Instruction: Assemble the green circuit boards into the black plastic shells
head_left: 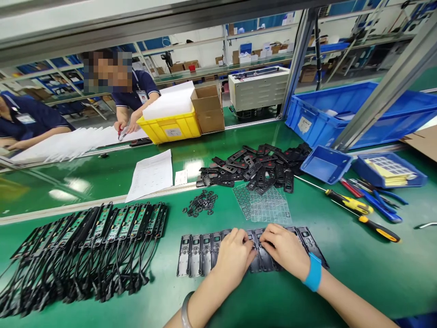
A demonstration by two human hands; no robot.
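A row of black plastic housings lies side by side on the green table. My left hand rests over the middle of the row, fingers curled together at a housing; what they hold, if anything, is hidden. Just to its right, my right hand, below which a blue wristband shows, bends its fingers down onto the neighbouring housings; its fingertips are too small to read. Behind the row are a pile of small black parts and clear sheets with a grid of squares.
Circuit boards with black cables fill the left. Black covers are heaped behind the sheets. Screwdrivers, pliers and blue trays lie right. A yellow bin and a person are across the table.
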